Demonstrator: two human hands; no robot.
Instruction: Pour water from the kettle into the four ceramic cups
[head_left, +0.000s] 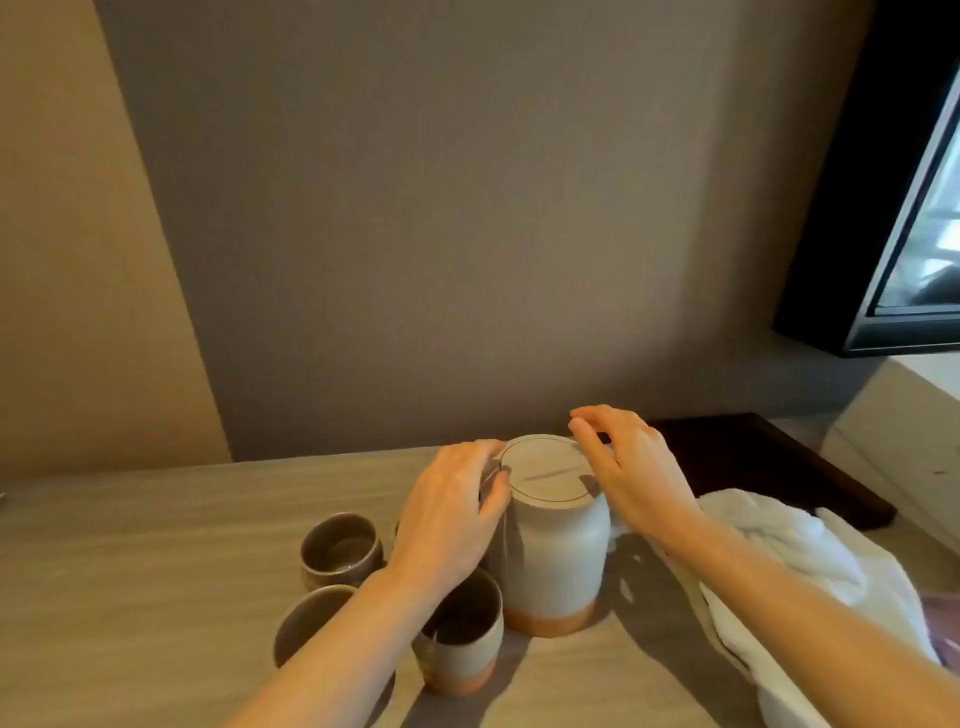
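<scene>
The kettle (553, 540), a pale ceramic vessel with an orange-brown base band and a flat lid (545, 470), stood upright on the table (156, 561), just below the centre of the view. Both hands were placed at its top. The left hand (447, 514) was laid against the kettle's 9 o'clock side, its fingers curled around the neck and its thumb touching the lid's edge. The right hand (631, 467) was held at the 3 o'clock side, with the thumb resting on the rim and the fingers loosely spread and arched above the far edge of the lid; whether those fingertips touched the lid could not be told.

Three cups were seen at 8 o'clock from the kettle. A dark cup (343, 551) stood farthest left, a second cup (311, 621) was partly covered by the left forearm, and a third cup (462, 644), pale with an orange base, stood just beside the kettle's base at 7 o'clock. A fourth cup could not be made out. A white towel (779, 566) lay crumpled at 4 o'clock, under the right forearm, and a dark tray (779, 462) was seen at 2 o'clock.
</scene>
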